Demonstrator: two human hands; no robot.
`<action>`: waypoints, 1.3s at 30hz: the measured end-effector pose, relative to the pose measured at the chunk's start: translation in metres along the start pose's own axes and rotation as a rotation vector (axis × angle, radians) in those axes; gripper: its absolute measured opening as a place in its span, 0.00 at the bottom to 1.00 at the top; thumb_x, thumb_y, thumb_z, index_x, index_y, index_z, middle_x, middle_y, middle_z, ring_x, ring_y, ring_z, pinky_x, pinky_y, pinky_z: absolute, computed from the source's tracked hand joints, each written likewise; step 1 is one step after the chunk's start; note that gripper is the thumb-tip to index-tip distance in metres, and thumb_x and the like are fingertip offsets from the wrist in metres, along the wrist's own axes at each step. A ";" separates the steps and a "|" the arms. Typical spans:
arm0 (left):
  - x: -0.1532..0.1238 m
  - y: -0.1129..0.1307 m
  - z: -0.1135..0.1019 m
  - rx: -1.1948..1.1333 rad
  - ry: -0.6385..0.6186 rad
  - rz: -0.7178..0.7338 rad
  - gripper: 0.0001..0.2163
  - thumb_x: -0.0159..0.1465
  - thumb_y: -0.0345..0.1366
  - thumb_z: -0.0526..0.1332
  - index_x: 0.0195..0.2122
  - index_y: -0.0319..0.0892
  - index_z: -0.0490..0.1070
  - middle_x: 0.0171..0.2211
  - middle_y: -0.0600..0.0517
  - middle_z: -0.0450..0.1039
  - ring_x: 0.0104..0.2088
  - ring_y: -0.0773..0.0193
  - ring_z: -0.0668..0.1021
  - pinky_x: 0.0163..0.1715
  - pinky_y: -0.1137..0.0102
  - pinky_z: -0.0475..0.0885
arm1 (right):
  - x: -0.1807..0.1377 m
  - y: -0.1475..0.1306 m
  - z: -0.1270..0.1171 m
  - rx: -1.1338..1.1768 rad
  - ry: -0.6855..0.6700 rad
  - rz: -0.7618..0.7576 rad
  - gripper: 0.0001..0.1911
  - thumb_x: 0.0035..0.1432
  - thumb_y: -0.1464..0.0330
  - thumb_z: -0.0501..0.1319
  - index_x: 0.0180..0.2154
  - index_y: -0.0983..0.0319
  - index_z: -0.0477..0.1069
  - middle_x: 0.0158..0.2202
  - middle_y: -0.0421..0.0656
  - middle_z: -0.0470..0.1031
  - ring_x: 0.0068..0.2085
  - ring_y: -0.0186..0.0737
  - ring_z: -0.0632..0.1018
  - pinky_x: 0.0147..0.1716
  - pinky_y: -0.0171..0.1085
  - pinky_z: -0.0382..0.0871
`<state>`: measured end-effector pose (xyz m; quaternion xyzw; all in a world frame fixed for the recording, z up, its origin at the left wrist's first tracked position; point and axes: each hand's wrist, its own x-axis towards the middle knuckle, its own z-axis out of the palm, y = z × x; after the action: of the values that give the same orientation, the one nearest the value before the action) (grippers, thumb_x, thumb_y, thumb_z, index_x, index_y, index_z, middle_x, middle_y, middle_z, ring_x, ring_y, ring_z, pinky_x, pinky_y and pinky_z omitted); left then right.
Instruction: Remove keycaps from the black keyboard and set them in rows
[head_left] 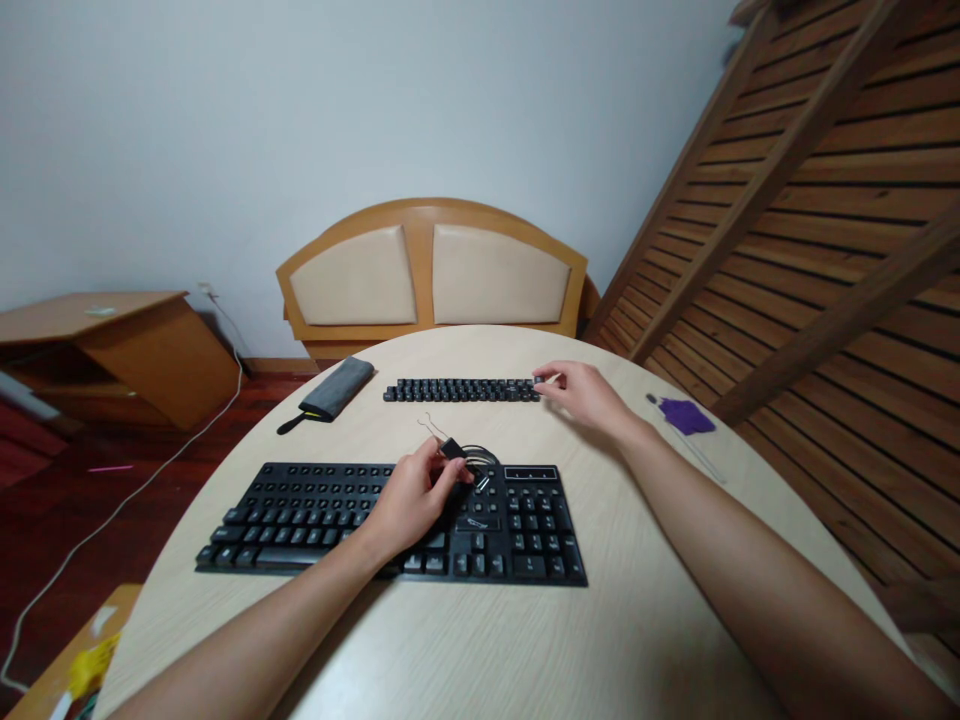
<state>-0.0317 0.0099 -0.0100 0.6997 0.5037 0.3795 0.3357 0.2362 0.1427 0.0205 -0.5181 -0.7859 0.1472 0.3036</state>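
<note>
A black keyboard (pixel 541 525) lies across the near part of the table; its upper left rows have bare switches without caps. Above it, my left hand (pixel 412 497) is closed around the black handle of a wire keycap puller (pixel 452 450), whose two wire ends point up and left. Farther back, loose black keycaps (pixel 457 390) stand in tidy rows. At the right end of these rows, my right hand (pixel 583 393) pinches a single keycap (pixel 538 381) between thumb and fingers. Part of the keyboard is hidden under my left hand and forearm.
On the pale round table (pixel 637 600), a grey pouch (pixel 341 388) lies at the back left. A purple cloth (pixel 686 416) and a thin stick-like tool (pixel 694 450) are on the right. Wooden slats (pixel 825 230) lean beyond the right edge; a padded headboard (pixel 499 275) stands behind.
</note>
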 end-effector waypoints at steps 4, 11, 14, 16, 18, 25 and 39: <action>0.000 -0.001 0.001 -0.016 0.001 0.003 0.10 0.69 0.43 0.55 0.33 0.44 0.60 0.34 0.49 0.81 0.38 0.57 0.82 0.39 0.63 0.74 | -0.002 0.012 0.003 -0.165 0.027 0.120 0.12 0.57 0.68 0.62 0.43 0.61 0.78 0.34 0.46 0.80 0.35 0.42 0.78 0.36 0.37 0.66; 0.000 -0.002 0.000 -0.014 0.002 0.009 0.10 0.69 0.42 0.55 0.33 0.44 0.61 0.34 0.49 0.81 0.38 0.57 0.82 0.40 0.63 0.74 | -0.006 0.023 0.011 -0.304 -0.016 0.140 0.11 0.55 0.69 0.63 0.41 0.57 0.78 0.42 0.44 0.81 0.42 0.45 0.78 0.39 0.37 0.66; 0.000 0.000 0.000 -0.014 -0.003 0.012 0.09 0.69 0.42 0.55 0.34 0.44 0.62 0.34 0.48 0.81 0.38 0.57 0.82 0.40 0.62 0.74 | -0.006 0.029 0.015 -0.318 -0.019 0.142 0.12 0.54 0.69 0.63 0.41 0.57 0.78 0.41 0.43 0.81 0.42 0.44 0.78 0.38 0.37 0.66; 0.000 0.000 0.000 -0.015 -0.004 0.012 0.09 0.69 0.42 0.55 0.34 0.43 0.63 0.34 0.48 0.81 0.38 0.58 0.82 0.41 0.62 0.74 | -0.006 0.032 0.018 -0.315 -0.018 0.151 0.12 0.54 0.69 0.62 0.42 0.57 0.78 0.40 0.43 0.80 0.41 0.44 0.78 0.36 0.36 0.66; 0.000 0.000 0.000 -0.018 -0.003 0.010 0.09 0.69 0.42 0.55 0.34 0.43 0.63 0.34 0.48 0.81 0.38 0.58 0.82 0.41 0.63 0.74 | -0.007 0.033 0.020 -0.308 -0.019 0.161 0.12 0.55 0.70 0.62 0.42 0.57 0.78 0.39 0.42 0.80 0.40 0.43 0.78 0.35 0.36 0.65; 0.000 -0.002 0.000 -0.020 0.004 0.003 0.10 0.69 0.44 0.55 0.34 0.43 0.63 0.34 0.48 0.81 0.38 0.57 0.82 0.40 0.63 0.74 | -0.008 0.033 0.028 -0.303 -0.001 0.179 0.14 0.58 0.71 0.58 0.44 0.57 0.77 0.40 0.44 0.80 0.40 0.43 0.78 0.36 0.36 0.65; -0.001 -0.002 0.000 -0.015 -0.003 0.007 0.09 0.69 0.42 0.55 0.34 0.43 0.64 0.34 0.48 0.81 0.37 0.57 0.82 0.40 0.62 0.74 | -0.008 0.037 0.030 -0.268 0.023 0.177 0.14 0.58 0.70 0.59 0.45 0.57 0.76 0.41 0.42 0.80 0.40 0.42 0.77 0.35 0.35 0.64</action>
<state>-0.0323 0.0094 -0.0117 0.6994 0.4980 0.3833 0.3404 0.2462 0.1535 -0.0257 -0.6230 -0.7462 0.0611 0.2265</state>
